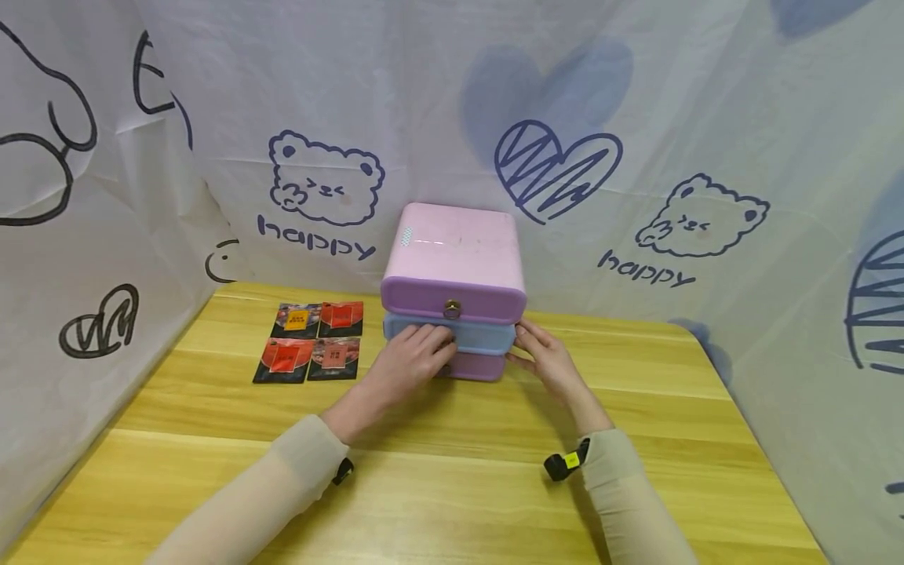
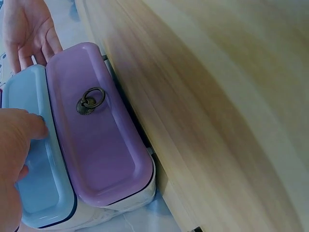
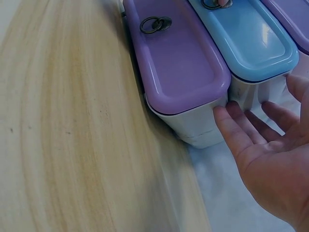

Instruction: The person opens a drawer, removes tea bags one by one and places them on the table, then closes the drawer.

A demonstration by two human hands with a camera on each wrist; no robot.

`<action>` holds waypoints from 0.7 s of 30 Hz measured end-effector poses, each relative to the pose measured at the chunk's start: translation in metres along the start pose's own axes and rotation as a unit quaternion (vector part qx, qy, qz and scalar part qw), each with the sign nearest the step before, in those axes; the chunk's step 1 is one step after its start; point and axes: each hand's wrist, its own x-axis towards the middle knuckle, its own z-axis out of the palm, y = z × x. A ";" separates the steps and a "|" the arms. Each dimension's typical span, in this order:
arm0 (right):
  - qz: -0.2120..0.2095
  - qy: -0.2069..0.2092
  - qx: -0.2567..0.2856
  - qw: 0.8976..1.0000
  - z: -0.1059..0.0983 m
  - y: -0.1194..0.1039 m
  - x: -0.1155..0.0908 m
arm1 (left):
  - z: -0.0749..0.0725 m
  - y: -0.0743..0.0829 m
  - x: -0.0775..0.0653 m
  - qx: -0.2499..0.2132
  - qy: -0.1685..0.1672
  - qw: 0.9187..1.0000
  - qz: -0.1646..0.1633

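A small chest of drawers (image 1: 459, 243) with a pink top stands against the back cloth. Its blue middle drawer (image 1: 487, 337) lies between a purple top drawer (image 1: 417, 297) and a purple bottom drawer (image 1: 480, 366). My left hand (image 1: 417, 353) is at the blue front. In the right wrist view its fingertips pinch the blue drawer's ring pull (image 3: 210, 4). Fingers extended, my right hand (image 3: 275, 154) rests against the chest's right side. The bottom drawer's ring pull (image 2: 91, 99) hangs free.
Several flat packets, among them a red one (image 1: 282, 361) and a black one with a yellow label (image 1: 297, 320), lie in two rows left of the chest. The wooden table (image 1: 452, 502) extends in front, with a printed cloth (image 1: 438, 94) behind.
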 end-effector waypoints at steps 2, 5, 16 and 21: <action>0.000 0.000 0.002 1.000 0.000 0.000 -0.001 | -0.001 0.000 -0.001 0.003 -0.005 1.000 0.000; 0.001 -0.003 0.004 1.000 0.000 -0.001 -0.002 | -0.001 0.000 -0.002 0.011 -0.012 1.000 0.001; -0.004 -0.007 0.006 1.000 0.000 0.001 -0.001 | 0.001 0.003 -0.014 0.035 -0.066 0.996 0.049; -0.004 -0.009 0.004 1.000 0.000 0.001 0.000 | 0.006 0.007 -0.016 0.048 -0.096 0.991 0.085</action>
